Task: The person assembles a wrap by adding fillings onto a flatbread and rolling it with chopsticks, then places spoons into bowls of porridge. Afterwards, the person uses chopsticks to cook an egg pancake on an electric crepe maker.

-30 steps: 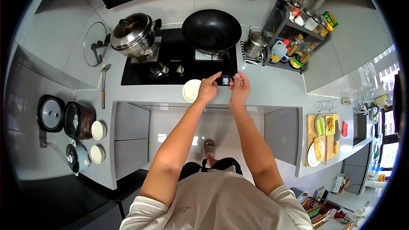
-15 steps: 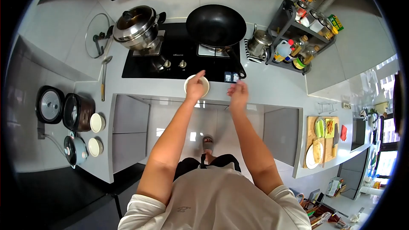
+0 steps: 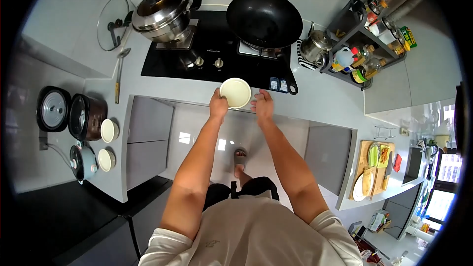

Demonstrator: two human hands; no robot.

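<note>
A cream round bowl [image 3: 235, 93] is at the front edge of the counter, just before the stove. My left hand [image 3: 219, 105] grips its left side, with the thumb at the rim. To the right of the bowl, my right hand [image 3: 264, 105] has its fingers apart and pointing toward it. The fingertips come very close to the rim, and I cannot tell if they touch. Behind the bowl is the black gas stove [image 3: 212, 69], which carries a black wok [image 3: 264, 19] and a lidded steel pot [image 3: 162, 17].
Two cream bowls [image 3: 109, 131] stand on the left counter near a rice cooker [image 3: 87, 117]. A spatula [image 3: 118, 74] lies left of the stove. Right of the wok are a steel kettle [image 3: 316, 47] and a bottle rack [image 3: 340, 39]. A cutting board [image 3: 365, 149] holds food and a knife.
My left hand has shifted from over the bowl to its left side. The bowl's full round now shows. My right hand has moved left toward it, and the view has tilted downward.
</note>
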